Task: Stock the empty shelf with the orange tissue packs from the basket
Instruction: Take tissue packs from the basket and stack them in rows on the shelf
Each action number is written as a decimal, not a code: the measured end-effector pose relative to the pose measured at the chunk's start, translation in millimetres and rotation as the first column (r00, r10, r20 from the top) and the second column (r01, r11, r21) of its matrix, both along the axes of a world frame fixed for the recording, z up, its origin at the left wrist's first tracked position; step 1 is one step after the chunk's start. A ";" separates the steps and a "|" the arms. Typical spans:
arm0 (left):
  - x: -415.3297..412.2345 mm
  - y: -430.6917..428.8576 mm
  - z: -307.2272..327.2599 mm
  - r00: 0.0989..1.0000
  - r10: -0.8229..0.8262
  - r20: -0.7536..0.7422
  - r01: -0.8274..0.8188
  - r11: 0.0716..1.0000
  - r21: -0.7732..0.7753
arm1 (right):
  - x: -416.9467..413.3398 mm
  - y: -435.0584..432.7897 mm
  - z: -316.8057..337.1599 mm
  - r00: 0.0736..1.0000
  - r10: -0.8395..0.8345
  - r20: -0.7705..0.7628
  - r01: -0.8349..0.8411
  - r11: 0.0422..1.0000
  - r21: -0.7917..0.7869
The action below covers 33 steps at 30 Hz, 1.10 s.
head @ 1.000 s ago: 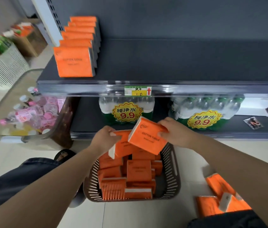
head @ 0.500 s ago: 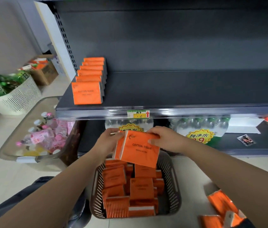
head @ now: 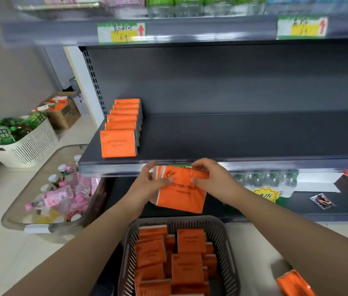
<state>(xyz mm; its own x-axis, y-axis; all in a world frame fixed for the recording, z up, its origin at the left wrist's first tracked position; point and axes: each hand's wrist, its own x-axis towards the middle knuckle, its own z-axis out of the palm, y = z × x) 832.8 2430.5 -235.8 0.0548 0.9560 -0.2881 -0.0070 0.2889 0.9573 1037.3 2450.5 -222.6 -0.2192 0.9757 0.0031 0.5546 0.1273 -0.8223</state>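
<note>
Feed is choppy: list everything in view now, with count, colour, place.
shelf: one, dark grey, ahead
shelved tissue packs: six, orange, shelf's left end
held tissue pack: one, orange, before shelf edge
basket: one, grey, floor below hands
basket packs: many, orange, inside basket
floor pack: one visible, orange, bottom right
bottle bin: one, clear, floor left
white basket: one, white, far left
left hand: grips held tissue pack's left side
right hand: pinches its upper right

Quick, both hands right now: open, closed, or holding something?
Left hand: grips the orange tissue pack at its left end.
Right hand: pinches the same pack at its top right.
</note>
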 end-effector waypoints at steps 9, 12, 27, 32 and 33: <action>1.2 48.5 21.3 0.972 0.128 0.200 -0.144 0.987 0.068 | -5.7 33.6 14.0 0.885 -0.174 -0.432 0.017 0.939 -0.343; 1.9 71.9 27.4 0.957 0.174 0.231 -0.194 0.979 0.068 | -7.4 49.6 15.0 0.863 -0.149 -0.483 -0.034 0.937 -0.349; -6.6 188.5 28.2 0.969 0.156 0.193 -0.188 0.968 0.164 | -29.1 167.7 19.0 0.836 -0.208 -0.508 0.104 0.969 -0.225; -6.7 224.5 19.0 0.981 0.164 0.104 -0.181 0.966 0.185 | -41.2 208.7 4.9 0.857 -0.240 -0.457 0.164 0.966 -0.200; -6.5 231.9 16.2 0.983 0.164 0.086 -0.178 0.967 0.184 | -43.8 216.1 2.3 0.860 -0.240 -0.451 0.166 0.966 -0.197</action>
